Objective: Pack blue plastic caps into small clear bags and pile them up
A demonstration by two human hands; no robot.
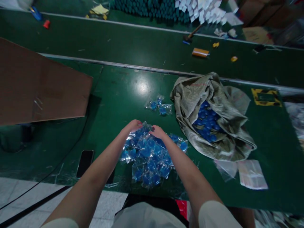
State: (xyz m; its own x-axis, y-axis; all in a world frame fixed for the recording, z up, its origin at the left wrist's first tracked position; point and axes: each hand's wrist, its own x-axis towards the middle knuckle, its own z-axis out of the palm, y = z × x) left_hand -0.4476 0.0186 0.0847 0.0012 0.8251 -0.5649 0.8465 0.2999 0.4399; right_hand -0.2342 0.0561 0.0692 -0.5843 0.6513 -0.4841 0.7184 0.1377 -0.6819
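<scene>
A heap of small clear plastic packets (147,152) with blue pieces inside lies on the green table in front of me. At its far left edge, my left hand (134,125) has its fingers curled round some packets. My right hand (157,131) is bent over the far right part of the heap, fingers closed in on packets there. Fingertips of both hands are partly hidden among the shiny film. A few similar packets (162,109) lie apart, beyond the hands.
To the right sits an open woven sack (190,95) of loose blue pieces. Flat clear bags (253,174) lie by its near side. A cardboard box (47,88) and a phone (85,163) are at left. Farther back are a hammer (193,33) and an orange cylinder (200,52).
</scene>
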